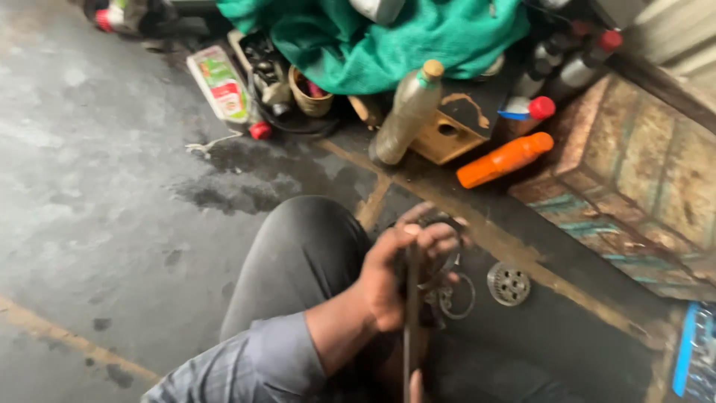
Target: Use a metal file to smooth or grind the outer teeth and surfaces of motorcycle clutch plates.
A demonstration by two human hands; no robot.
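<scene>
Sleeve: a grey checked sleeve (246, 366) is seen lowest in the frame, above a knee in dark trousers (302, 250).
Left hand: the left hand (399, 272) is closed around a dark metal part (436, 287), blurred, held over the black mat (567, 328).
Right hand: only a fingertip of the right hand (415, 388) is seen, at a thin dark rod (412, 321); its grip cannot be told.
Gear: a round toothed gear (509, 283) lies on the mat just right of the held part.
Beyond: an orange bottle (506, 160), a tilted clear bottle (406, 116) and a green cloth (373, 37) are heaped farther off.
</scene>
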